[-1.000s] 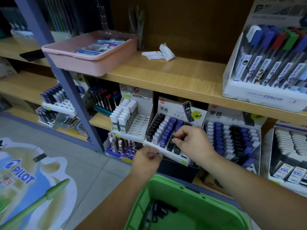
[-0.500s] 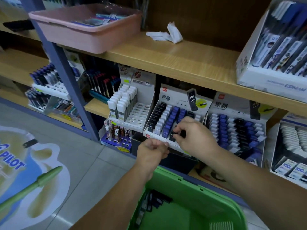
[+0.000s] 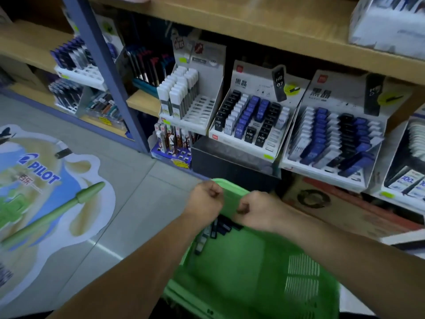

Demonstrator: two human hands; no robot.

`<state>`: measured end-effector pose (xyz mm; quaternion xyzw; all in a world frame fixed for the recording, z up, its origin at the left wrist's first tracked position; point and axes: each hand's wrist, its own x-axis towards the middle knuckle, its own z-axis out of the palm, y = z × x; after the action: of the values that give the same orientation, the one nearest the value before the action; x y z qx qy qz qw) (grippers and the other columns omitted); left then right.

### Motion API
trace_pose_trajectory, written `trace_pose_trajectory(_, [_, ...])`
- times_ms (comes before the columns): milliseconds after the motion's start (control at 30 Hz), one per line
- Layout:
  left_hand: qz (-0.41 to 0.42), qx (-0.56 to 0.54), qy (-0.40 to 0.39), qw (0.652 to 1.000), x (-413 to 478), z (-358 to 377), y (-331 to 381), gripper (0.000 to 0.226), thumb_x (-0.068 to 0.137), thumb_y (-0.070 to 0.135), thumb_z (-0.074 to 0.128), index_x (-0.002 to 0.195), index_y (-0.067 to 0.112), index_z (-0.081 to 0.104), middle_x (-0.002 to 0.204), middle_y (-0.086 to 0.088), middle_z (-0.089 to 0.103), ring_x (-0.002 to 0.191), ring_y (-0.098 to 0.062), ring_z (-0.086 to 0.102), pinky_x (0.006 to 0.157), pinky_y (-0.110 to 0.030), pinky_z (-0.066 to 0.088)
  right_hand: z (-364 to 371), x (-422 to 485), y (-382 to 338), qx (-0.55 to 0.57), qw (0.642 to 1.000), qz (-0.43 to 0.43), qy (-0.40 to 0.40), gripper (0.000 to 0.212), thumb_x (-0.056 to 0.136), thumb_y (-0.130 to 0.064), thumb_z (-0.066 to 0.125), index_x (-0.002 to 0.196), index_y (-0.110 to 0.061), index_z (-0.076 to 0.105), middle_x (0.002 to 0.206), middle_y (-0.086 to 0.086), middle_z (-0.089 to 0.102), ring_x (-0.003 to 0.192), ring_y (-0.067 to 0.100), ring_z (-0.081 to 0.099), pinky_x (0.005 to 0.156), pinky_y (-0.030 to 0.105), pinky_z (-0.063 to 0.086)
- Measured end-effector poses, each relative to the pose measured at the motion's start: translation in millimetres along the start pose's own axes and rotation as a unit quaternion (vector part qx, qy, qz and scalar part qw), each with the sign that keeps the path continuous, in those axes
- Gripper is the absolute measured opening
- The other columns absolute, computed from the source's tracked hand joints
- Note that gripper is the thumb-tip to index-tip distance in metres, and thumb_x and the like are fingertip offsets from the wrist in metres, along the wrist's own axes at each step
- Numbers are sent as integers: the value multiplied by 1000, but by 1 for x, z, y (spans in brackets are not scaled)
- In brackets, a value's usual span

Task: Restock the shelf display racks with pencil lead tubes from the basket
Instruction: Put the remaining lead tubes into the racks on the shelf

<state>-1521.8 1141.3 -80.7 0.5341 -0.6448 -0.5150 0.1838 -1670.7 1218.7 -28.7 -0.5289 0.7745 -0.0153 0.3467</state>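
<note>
Head view. We find both hands low in the frame, above the far end of the green basket [image 3: 253,268]. The left hand [image 3: 205,199] is curled into a loose fist over the basket's far left corner; we cannot tell whether anything is inside it. The right hand [image 3: 259,209] sits just beside it, over the far rim, fingers also folded in; its contents are hidden from us. The two hands are near each other but not touching.

We note a small heap of dark pencil lead tubes [image 3: 216,229] lying inside the basket along its far left wall, directly beneath the hands. The picture is blurred here, so we cannot count them.

On the lower shelf [image 3: 142,101], the middle display rack [image 3: 250,118] stands tilted back and carries rows of black, white and blue tubes, with empty slots showing at its front right corner. To its left stands a rack of white tubes [image 3: 184,97], its right half empty. To its right, the right display rack [image 3: 335,132] is nearly full. A black box [image 3: 232,160] sits under the middle rack's front edge.
</note>
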Motion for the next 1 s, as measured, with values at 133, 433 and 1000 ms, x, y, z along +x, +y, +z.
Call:
trace_pose_trajectory(133, [-78, 139, -63, 985, -24, 6, -42, 19, 88, 12, 63, 75, 26, 64, 87, -4, 75, 81, -27, 71, 76, -37, 62, 64, 17, 26, 137, 990, 38, -8, 22, 93, -42, 69, 82, -23, 67, 76, 1, 67, 68, 19, 62, 61, 31, 45])
trace_pose_trajectory(433, [-233, 164, -96, 954, -31, 51, -138, 44, 101, 17, 60, 143, 6, 53, 141, -14, 60, 121, -29, 61, 93, -28, 47, 145, 79, 62, 278, 957, 71, -42, 39, 107, -41, 49, 142, -25, 55, 137, 1, 61, 121, 26, 57, 98, 37, 45])
trace_pose_trajectory(1000, [-260, 240, -152, 923, -16, 72, -156, 32, 97, -5, 55, 128, 1, 59, 141, -17, 56, 116, -29, 60, 87, -29, 47, 174, 31, 121, 355, 912, 199, -46, 38, 96, -44, 67, 126, -21, 68, 123, 2, 69, 112, 25, 64, 105, 45, 51])
